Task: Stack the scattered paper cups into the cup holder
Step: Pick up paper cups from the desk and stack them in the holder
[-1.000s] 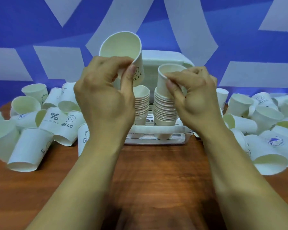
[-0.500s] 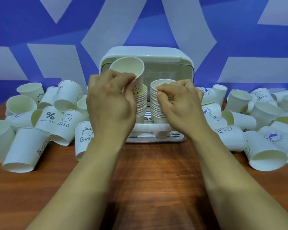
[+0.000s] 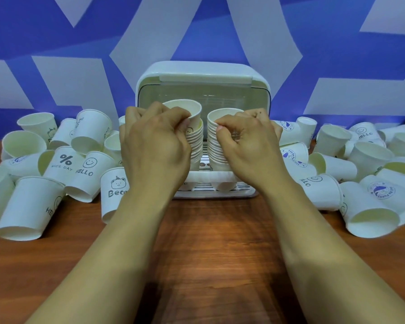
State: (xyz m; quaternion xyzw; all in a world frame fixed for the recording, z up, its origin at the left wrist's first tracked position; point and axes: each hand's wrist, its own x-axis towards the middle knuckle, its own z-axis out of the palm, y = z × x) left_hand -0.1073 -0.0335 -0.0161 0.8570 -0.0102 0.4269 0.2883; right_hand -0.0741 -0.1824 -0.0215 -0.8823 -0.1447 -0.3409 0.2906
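While left fingers pinch a cup, right fingers pinch another cup.

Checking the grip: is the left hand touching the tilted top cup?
Touching: the head view shows the left hand pinching the tilted cup at its rim.

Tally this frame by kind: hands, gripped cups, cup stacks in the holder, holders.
Hands: 2 (left hand, right hand)
Gripped cups: 2 (left cup, right cup)
Cup stacks: 2 (left stack, right stack)
Cup holder: 1
Total: 7
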